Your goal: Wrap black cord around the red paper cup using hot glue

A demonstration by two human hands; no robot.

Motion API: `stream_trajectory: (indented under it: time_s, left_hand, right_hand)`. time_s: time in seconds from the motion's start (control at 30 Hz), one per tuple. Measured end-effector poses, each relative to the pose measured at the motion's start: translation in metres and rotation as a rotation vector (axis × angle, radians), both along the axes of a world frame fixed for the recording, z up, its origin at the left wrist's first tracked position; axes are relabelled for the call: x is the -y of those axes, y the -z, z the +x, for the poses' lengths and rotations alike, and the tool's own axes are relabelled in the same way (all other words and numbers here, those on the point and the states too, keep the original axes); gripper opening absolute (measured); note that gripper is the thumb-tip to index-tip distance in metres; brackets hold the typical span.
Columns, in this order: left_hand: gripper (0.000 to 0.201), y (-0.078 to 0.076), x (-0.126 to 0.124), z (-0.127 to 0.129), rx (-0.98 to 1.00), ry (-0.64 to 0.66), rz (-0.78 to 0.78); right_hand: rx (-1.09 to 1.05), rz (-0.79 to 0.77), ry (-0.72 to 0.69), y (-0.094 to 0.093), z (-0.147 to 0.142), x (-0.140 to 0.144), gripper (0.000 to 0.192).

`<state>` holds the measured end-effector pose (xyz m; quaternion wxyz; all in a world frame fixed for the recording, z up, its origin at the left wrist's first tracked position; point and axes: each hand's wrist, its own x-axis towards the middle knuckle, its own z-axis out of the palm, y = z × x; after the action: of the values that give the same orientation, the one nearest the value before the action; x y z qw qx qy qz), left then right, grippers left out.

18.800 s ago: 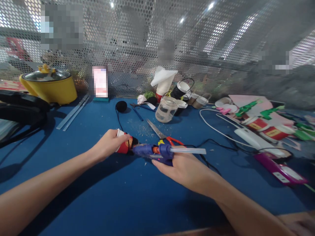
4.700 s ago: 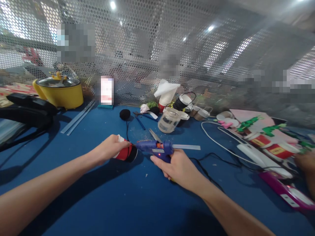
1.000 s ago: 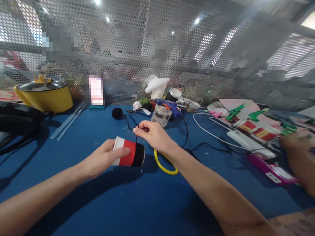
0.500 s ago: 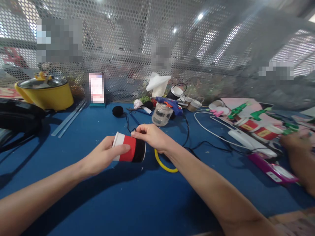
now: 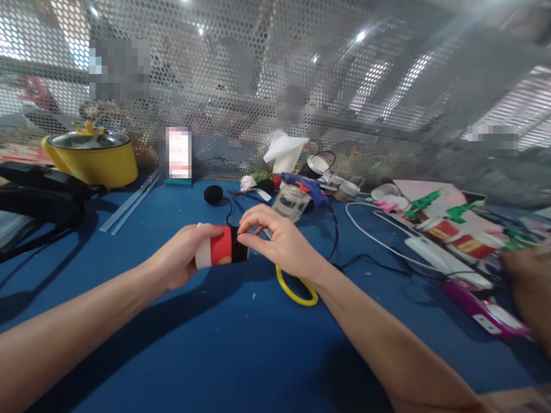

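My left hand [image 5: 183, 261] grips a small paper cup [image 5: 219, 253] lying on its side, red in the middle, white at the rim, black at the base. My right hand [image 5: 278, 238] pinches at the cup's black end, where a thin black cord [image 5: 227, 216] runs back to a black pom-pom [image 5: 213, 194]. A yellow ring [image 5: 297, 289] lies on the blue table [image 5: 241, 344] under my right wrist. The blue glue gun [image 5: 305, 186] rests at the back against a clear plastic jar [image 5: 291, 202].
A yellow pot [image 5: 92, 152] and black bag [image 5: 37, 192] stand at the left. Paper cups, white cable [image 5: 387, 235], decorated red cups [image 5: 456, 241] and a purple device [image 5: 482, 307] crowd the right. Another person's hand [image 5: 527, 289] shows at the right edge. A perforated metal screen [image 5: 258, 86] closes the back.
The glue gun, earlier in my right hand at the cup, now lies at the back. My right fingers have moved onto the cup's black end, and the cup has turned slightly.
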<state>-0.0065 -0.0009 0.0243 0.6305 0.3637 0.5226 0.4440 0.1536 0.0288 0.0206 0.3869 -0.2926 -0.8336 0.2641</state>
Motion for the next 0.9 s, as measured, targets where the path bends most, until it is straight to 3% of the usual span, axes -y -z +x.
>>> stream_trajectory:
  time_s: [0.13, 0.3, 0.47, 0.6, 0.7, 0.8, 0.9]
  left_hand:
    - [0.011, 0.003, -0.001, -0.002, -0.009, 0.003, 0.004]
    - [0.014, 0.007, -0.008, -0.008, 0.047, 0.02, 0.055]
    - [0.013, 0.006, -0.007, -0.007, 0.036, -0.007, 0.053]
    - [0.011, 0.003, 0.0, -0.004, 0.008, -0.002, 0.094]
    - [0.01, 0.004, 0.002, -0.003, -0.032, 0.006, 0.097]
    - [0.009, 0.004, 0.001, -0.003, -0.042, 0.005, 0.093]
    - [0.009, 0.003, 0.0, -0.003, -0.042, -0.002, 0.118]
  right_hand:
    - [0.123, 0.079, -0.002, 0.001, -0.001, 0.004, 0.006]
    - [0.163, 0.136, 0.002, -0.013, 0.003, 0.014, 0.008]
    - [0.124, 0.032, 0.146, -0.014, 0.003, 0.015, 0.004]
    - [0.202, 0.021, 0.12, -0.002, -0.002, 0.011, 0.011]
    - [0.261, 0.083, 0.121, 0.002, -0.006, 0.011, 0.005]
    - [0.308, 0.089, 0.118, -0.002, -0.005, 0.013, 0.007]
    - [0.388, -0.02, 0.078, -0.012, 0.001, 0.015, 0.007]
